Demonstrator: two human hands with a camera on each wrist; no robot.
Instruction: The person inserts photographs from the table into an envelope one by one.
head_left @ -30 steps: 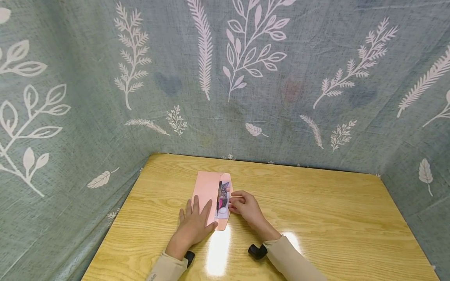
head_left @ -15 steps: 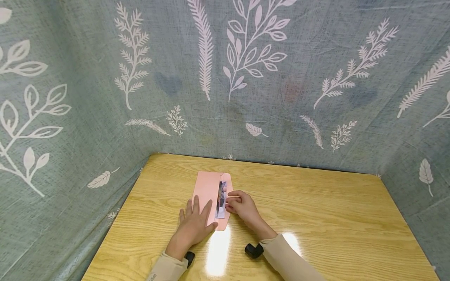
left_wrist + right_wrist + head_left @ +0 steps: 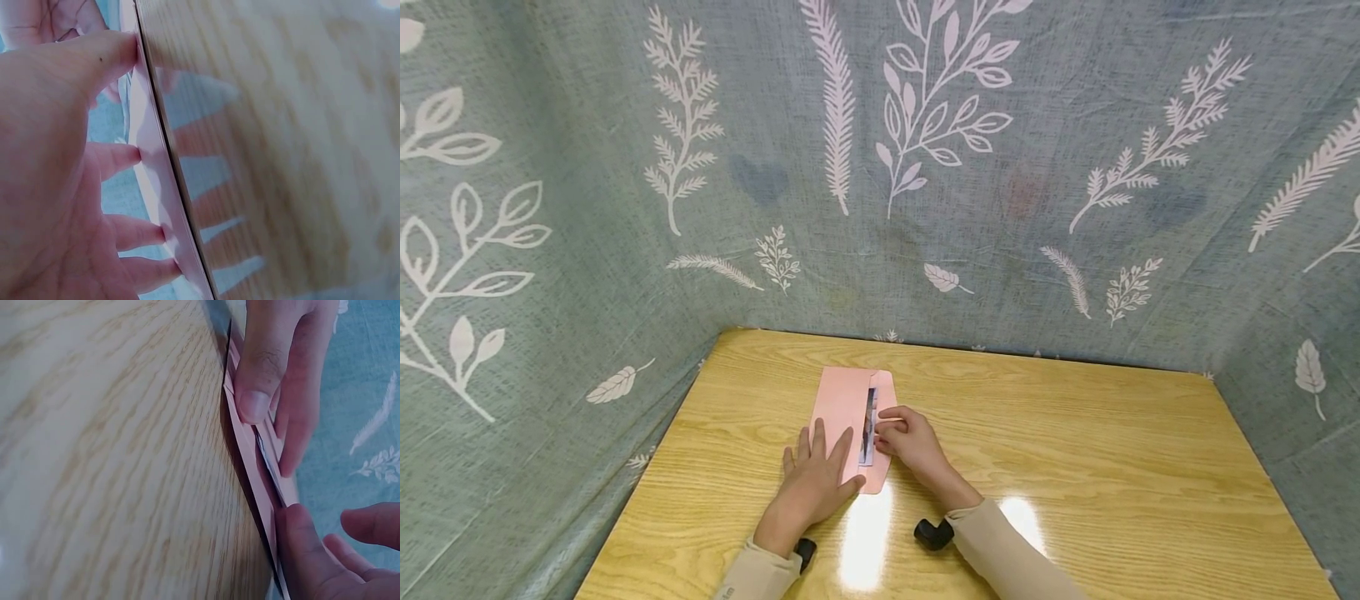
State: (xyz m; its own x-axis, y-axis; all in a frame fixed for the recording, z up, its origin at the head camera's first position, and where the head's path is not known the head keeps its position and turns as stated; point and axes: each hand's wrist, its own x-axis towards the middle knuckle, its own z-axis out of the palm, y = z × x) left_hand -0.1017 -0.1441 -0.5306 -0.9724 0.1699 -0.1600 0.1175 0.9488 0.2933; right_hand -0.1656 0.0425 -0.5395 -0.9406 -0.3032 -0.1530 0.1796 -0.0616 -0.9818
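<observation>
A pink envelope lies on the wooden table, its open flap spread to the right. From its mouth sticks a narrow strip of a photo card; the remainder is hidden inside. My left hand rests spread on the envelope, fingertips pressing its surface, as the left wrist view also shows. Over the flap, my right hand has bent fingers at the card's right edge. In the right wrist view one fingertip meets the card's edge, while another finger stands off it.
The wooden table reaches well to the right of the hands. A grey-green curtain with white leaf prints hangs behind and along both sides. Black wrist cameras sit at both cuffs.
The right hand has moved left with the card, which has slid deeper into the envelope so that less of its picture shows. The left hand has stayed in place on the envelope.
</observation>
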